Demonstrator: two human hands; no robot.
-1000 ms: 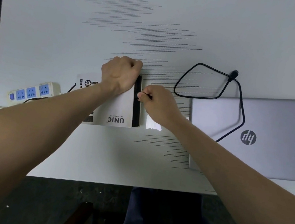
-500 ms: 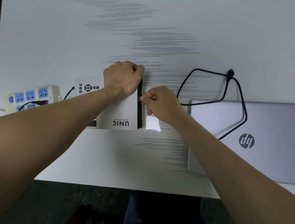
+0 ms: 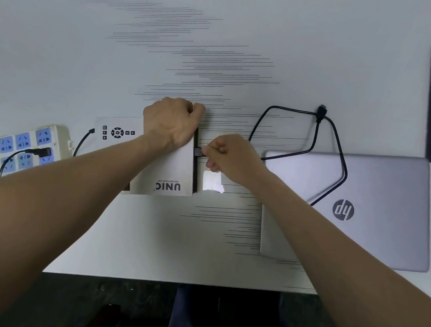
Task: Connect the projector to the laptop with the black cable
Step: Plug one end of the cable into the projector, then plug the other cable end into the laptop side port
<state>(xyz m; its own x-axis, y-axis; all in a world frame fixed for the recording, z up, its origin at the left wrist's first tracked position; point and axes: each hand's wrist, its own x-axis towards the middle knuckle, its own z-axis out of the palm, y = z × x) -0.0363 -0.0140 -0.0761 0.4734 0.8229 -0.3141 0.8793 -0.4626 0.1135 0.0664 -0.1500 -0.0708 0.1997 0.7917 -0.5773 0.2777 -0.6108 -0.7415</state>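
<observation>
You are pinching one plug of the black cable (image 3: 340, 162) in the fingers of your right hand (image 3: 230, 157) against the dark right side of the white projector (image 3: 170, 168), mid-worktop (image 3: 60, 49). Your left hand (image 3: 172, 122) is curling closed over its far corner. The cable is looping right across the closed laptop (image 3: 379, 232), its other plug lying loose.

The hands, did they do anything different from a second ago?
Barely. The right hand still pinches the black cable's plug at the projector, pulled back a bit, so the plug now shows. The left hand still steadies the projector. The laptop stays closed.
</observation>
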